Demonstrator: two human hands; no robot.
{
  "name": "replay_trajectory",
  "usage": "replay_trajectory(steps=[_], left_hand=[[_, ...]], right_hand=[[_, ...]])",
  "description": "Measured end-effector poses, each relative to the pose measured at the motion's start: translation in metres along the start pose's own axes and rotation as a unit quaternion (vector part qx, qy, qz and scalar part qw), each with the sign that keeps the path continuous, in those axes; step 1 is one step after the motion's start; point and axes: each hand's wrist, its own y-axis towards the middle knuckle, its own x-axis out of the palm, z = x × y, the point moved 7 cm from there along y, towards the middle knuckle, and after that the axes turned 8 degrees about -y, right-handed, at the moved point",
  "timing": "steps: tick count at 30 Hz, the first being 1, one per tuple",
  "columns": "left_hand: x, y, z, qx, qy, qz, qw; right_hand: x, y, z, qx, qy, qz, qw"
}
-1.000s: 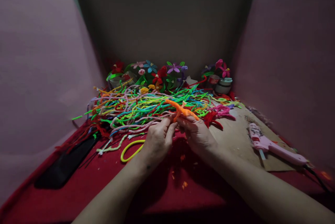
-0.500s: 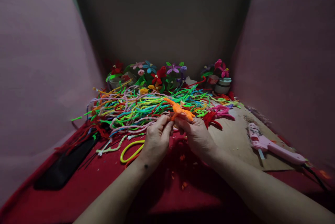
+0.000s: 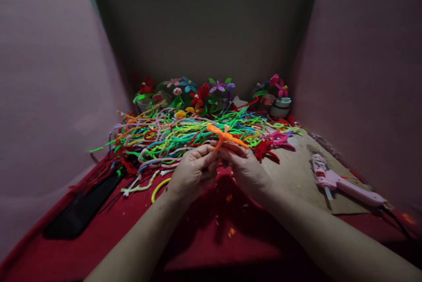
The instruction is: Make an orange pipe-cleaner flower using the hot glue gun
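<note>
Between my two hands is an orange pipe-cleaner flower [image 3: 225,136], its petals spread and a pale tuft rising from its centre. My left hand [image 3: 196,165] pinches it from below on the left, thumb against the fingers. On the other side my right hand [image 3: 242,161] is closed on the flower's lower right part. The fingers hide its underside. Just behind the flower lies a broad heap of coloured pipe cleaners [image 3: 171,130]. Red pipe-cleaner petals [image 3: 266,150] sit to the right of my right hand.
A pink glue gun [image 3: 343,185] rests on a cardboard sheet [image 3: 293,176] at right. A black flat object [image 3: 82,207] lies left, near a yellow loop [image 3: 158,189]. Finished flowers [image 3: 199,95] and a jar [image 3: 281,107] stand at the back. Orange scraps [image 3: 231,232] dot the red cloth [image 3: 227,251].
The orange flower has tipped so that I see it more from the side. My left hand has turned and shifted slightly left and down, covering more of the yellow loop.
</note>
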Motion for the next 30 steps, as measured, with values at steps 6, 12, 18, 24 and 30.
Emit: replay_trajectory(steps=[6, 12, 18, 24, 30], left_hand=[[0.0, -0.002, 0.002, 0.039, 0.15, 0.031, 0.987], [0.01, -0.016, 0.022, 0.306, 0.507, 0.097, 0.8], [0.002, -0.012, 0.02, 0.252, 0.466, 0.119, 0.84], [-0.004, -0.002, 0.003, 0.069, 0.188, 0.081, 0.976], [0.003, -0.006, 0.003, 0.0, 0.057, 0.003, 0.998]], right_hand=[[-0.002, 0.001, 0.01, 0.024, 0.052, -0.002, 0.998], [-0.008, -0.002, -0.002, -0.02, -0.004, 0.049, 0.999], [-0.008, -0.005, -0.009, -0.022, -0.048, 0.067, 0.996], [-0.004, -0.005, -0.01, -0.003, -0.076, 0.052, 0.996], [-0.002, -0.001, -0.002, 0.005, -0.03, -0.021, 0.999]])
